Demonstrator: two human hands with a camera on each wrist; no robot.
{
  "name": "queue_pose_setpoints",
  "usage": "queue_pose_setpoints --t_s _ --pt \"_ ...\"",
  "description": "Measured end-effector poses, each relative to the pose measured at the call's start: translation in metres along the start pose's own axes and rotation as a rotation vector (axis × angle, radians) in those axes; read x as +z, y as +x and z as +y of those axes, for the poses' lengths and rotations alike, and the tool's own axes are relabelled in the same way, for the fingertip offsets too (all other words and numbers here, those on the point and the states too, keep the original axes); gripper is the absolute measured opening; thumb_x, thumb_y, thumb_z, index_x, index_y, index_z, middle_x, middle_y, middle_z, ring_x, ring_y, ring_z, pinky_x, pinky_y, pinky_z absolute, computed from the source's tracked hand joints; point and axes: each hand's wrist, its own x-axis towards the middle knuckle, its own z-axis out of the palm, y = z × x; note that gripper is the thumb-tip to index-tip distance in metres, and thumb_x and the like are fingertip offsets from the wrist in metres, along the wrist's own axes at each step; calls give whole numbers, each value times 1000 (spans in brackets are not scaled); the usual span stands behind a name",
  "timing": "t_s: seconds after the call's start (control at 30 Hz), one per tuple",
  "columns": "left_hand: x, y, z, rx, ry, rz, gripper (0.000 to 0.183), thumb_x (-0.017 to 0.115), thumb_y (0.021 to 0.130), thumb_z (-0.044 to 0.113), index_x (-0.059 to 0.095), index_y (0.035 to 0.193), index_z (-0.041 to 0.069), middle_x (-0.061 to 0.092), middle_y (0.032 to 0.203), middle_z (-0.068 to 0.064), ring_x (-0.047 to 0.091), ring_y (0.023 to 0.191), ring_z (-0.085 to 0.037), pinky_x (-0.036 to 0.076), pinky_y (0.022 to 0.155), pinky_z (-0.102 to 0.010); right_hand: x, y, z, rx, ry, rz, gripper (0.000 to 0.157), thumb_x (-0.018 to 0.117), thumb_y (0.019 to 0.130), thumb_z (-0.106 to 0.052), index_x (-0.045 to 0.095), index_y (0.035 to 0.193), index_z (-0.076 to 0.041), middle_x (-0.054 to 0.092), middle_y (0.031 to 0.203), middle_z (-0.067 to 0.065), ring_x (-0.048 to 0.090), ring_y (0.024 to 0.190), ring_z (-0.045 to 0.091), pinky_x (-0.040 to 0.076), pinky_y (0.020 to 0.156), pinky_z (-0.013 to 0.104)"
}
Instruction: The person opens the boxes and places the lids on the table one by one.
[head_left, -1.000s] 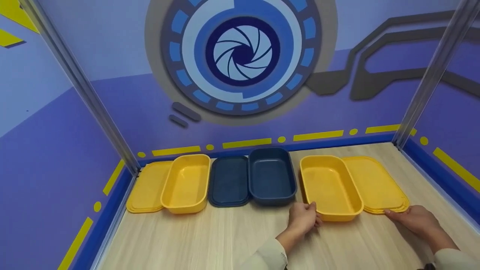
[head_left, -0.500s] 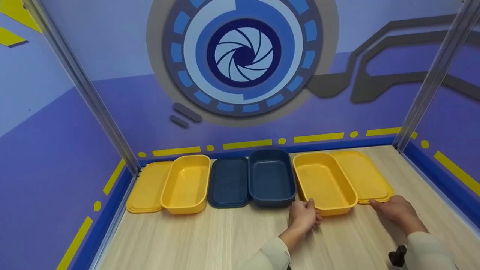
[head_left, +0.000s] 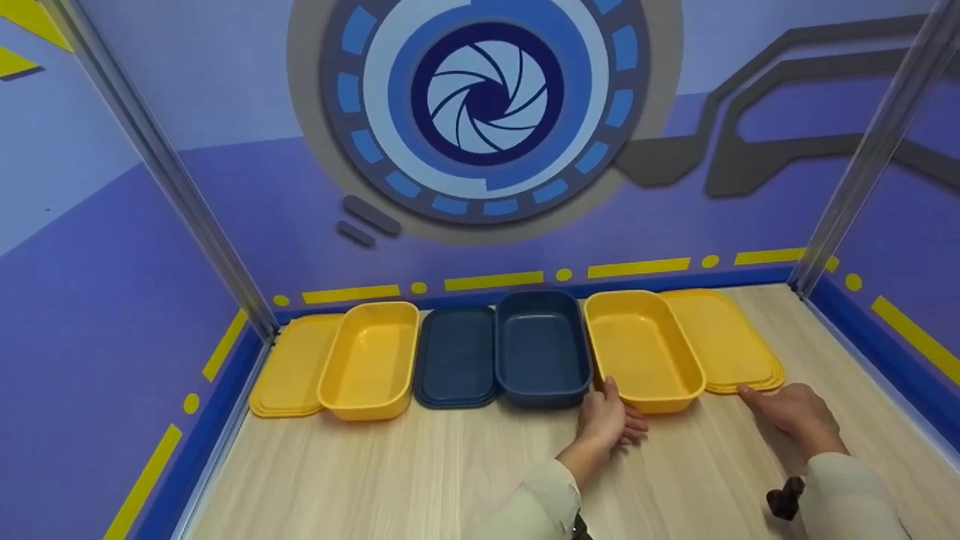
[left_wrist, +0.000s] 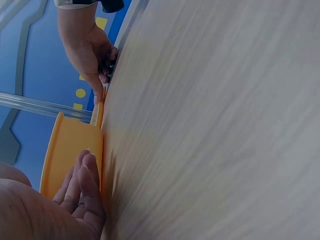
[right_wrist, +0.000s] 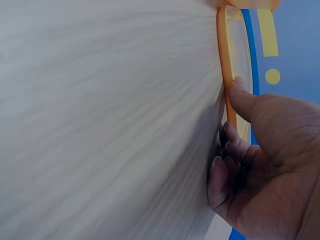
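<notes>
My left hand is at the near left corner of the right-hand yellow lunch box, which stands upright with its open side up. Its fingers reach fairly straight along the box's front wall, with the thumb pointing up beside the corner. On the right, my right hand pinches the near edge of a yellow lid lying flat against the box. The thumb rests on the lid's rim while the other fingers curl low by its edge, close over the table.
Left of that box are a dark blue box and its dark blue lid. Further left, another yellow box overlaps a yellow lid. The row lies near the back wall on a wooden table.
The right-hand yellow box and its lid have slid left and back, up beside the dark blue box. My right hand has moved left with the lid; my left hand's fingers have straightened.
</notes>
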Motion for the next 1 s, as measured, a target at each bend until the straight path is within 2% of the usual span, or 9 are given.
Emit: queue_pose_setpoints --t_s 0.17,0.43,0.67,0.83,1.0 --pt "1 0 3 31 -21 15 76 30 118 42 81 84 -3 81 74 -14 81 67 -30 49 42 -23 0 -4 -4 -49 -44 28 71 60 93 -75 56 81 -5 47 78 7 52 78 27 44 67 36" --pt "-7 5 3 50 -33 9 76 31 118 44 81 86 -2 82 78 -14 82 72 -32 53 46 -25 -3 -6 -5 -32 11 -31 75 52 93 -83 50 79 -9 42 79 5 53 83 27 45 71 36" --pt "-11 7 -2 62 -73 -9 67 33 118 42 78 96 -2 83 84 -16 82 77 -34 58 50 -28 0 -9 -8 -3 37 -26 74 44 96 -83 51 76 -11 39 77 4 50 78 24 42 72 35" --pt "-18 2 -4 62 -52 -69 59 37 117 43 75 105 0 83 87 -16 82 77 -33 61 55 -31 4 -10 -5 21 17 -11 78 46 94 -84 54 81 -7 43 79 6 52 80 25 43 73 36" --pt "-34 -6 -12 72 -65 -126 47 47 115 38 73 114 -2 83 91 -17 81 77 -25 64 64 -32 5 -9 -1 -41 -22 0 85 48 92 -86 61 89 -2 55 85 12 58 85 29 48 72 37"
